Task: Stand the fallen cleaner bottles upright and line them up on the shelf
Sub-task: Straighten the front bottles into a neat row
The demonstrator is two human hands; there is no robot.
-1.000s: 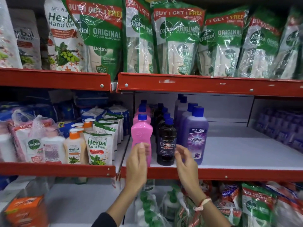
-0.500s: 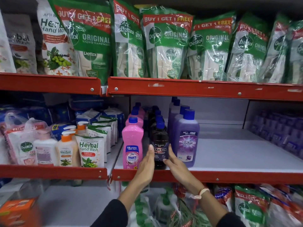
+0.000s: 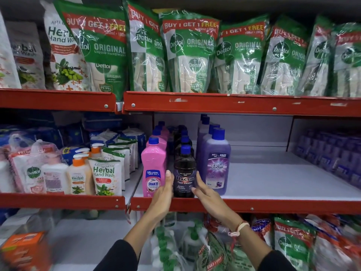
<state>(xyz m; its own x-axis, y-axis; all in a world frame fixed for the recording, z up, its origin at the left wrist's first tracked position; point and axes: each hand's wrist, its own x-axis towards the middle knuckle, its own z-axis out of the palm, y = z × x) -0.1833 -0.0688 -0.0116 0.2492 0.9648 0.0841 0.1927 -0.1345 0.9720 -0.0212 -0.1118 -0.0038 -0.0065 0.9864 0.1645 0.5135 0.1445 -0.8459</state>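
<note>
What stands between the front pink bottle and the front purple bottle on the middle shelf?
In the head view, the dark Bactin floor cleaner bottle with a blue cap stands there upright, with the left hand and right hand at its sides.

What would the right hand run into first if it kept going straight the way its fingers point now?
The right hand points up and back, its fingers against the black Bactin bottle. Straight on, it would probably slide between that bottle and the purple Bactin bottle, brushing the purple one first; depth is unclear.
</note>
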